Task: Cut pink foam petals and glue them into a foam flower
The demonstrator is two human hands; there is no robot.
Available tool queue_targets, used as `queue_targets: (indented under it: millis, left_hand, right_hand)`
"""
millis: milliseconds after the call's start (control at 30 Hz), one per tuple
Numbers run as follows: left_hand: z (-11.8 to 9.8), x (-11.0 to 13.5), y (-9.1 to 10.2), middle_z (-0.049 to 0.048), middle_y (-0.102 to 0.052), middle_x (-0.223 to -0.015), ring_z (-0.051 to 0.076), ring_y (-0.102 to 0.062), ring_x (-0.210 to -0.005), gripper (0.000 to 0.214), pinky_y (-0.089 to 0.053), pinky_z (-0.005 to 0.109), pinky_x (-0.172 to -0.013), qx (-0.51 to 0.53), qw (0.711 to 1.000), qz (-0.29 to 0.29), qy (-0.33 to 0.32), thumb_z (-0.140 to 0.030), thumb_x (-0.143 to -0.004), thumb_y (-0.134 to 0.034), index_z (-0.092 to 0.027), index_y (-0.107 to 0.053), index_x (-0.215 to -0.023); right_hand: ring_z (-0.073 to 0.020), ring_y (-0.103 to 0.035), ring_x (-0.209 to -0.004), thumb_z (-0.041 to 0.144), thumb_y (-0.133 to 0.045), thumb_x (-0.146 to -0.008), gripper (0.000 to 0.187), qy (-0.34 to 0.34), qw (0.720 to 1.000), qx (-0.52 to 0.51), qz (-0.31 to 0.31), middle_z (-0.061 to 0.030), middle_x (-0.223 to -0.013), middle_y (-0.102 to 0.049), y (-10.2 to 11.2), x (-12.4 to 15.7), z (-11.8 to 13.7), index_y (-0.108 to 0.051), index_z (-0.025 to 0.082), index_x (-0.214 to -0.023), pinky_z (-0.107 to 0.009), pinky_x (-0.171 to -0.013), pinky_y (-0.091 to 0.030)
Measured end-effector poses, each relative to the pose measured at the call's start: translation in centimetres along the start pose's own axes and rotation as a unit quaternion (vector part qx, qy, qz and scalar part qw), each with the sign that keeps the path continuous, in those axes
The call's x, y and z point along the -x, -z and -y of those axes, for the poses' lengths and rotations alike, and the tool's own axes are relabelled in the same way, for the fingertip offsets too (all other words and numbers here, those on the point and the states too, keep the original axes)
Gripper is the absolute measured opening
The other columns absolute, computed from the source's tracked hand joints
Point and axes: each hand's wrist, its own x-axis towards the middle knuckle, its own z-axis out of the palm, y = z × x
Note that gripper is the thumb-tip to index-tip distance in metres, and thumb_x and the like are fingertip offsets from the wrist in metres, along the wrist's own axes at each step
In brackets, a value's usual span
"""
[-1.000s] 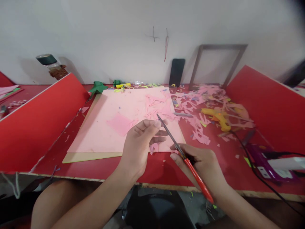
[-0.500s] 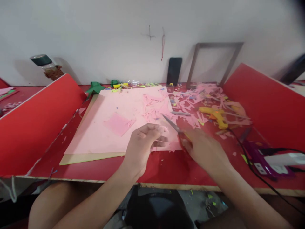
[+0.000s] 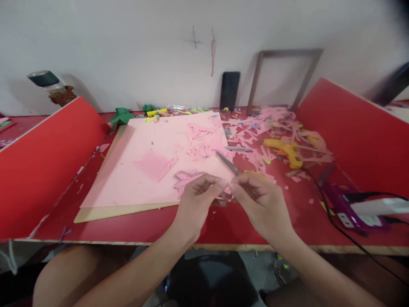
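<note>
A pink paper cutout [image 3: 187, 178] with pointed, petal-like ends and dark edges shows to the left of my left hand [image 3: 200, 200], partly hidden behind it. The thumb and fingers of that hand pinch the paper. My right hand [image 3: 263, 200] meets it fingertip to fingertip, also pinching; the small part between the fingertips is mostly covered. Under and just beyond my right hand lie scissors [image 3: 229, 163], blades pointing away to the left, handles largely hidden. Beneath the hands is a large pink sheet [image 3: 118, 170] on a yellowish one, with a smaller pink square [image 3: 155, 165] on it.
Pink scraps [image 3: 249, 132] litter the back right. A yellow glue gun [image 3: 286, 152] lies there, its black cord running past a purple power strip [image 3: 358, 213]. A phone [image 3: 229, 91] and a frame [image 3: 255, 83] lean on the wall. Red partitions [image 3: 47, 166] flank the table.
My right hand has let go of the scissors, which now lie on the table, and has moved left to my left hand. The pink cutout has come into view beside my left hand.
</note>
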Motion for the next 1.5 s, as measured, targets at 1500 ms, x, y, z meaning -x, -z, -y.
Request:
queue_targets:
  millis: [1500]
  left_hand:
    - [-5.8, -6.0, 14.5, 0.0073, -0.071, -0.113, 0.026, -0.065, -0.1, 0.025, -0.048, 0.036, -0.085, -0.676, 0.715, -0.057, -0.167, -0.034, -0.09, -0.061, -0.024, -0.071, -0.11]
  right_hand:
    - [-0.0129, -0.06, -0.056, 0.023, -0.058, -0.09, 0.014, 0.051, 0.973, 0.216, 0.058, 0.0028, -0.062, -0.064, -2.6, -0.6, -4.0, -0.064, 0.021, -0.077, -0.023, -0.055, -0.043]
